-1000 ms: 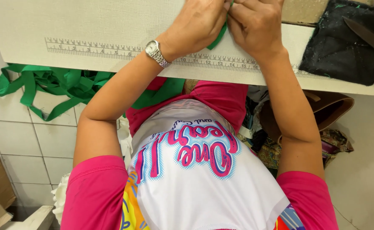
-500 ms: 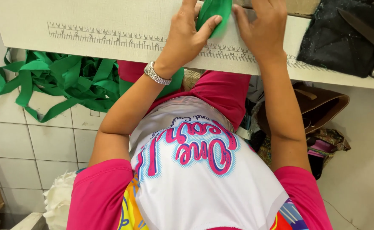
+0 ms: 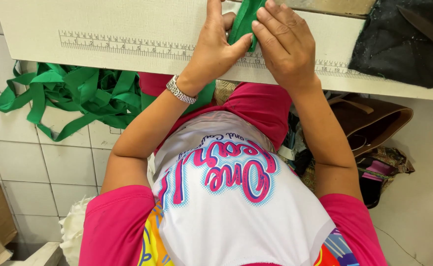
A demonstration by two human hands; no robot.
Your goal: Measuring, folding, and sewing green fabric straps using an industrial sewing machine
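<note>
While the left hand [image 3: 216, 47] is pinching the green fabric strip [image 3: 244, 22], the right hand [image 3: 285, 44] is pressing it flat. Both are resting on the white ruler table [image 3: 103, 29].

White ruled table [image 3: 103, 29] with green strip [image 3: 243, 22], black cloth [image 3: 398, 44], scissors [image 3: 431, 34].

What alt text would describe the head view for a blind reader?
Two hands, left hand and right hand, pinch a green strip against a ruler printed on a white table. More green strips hang below; scissors lie on dark cloth.
</note>
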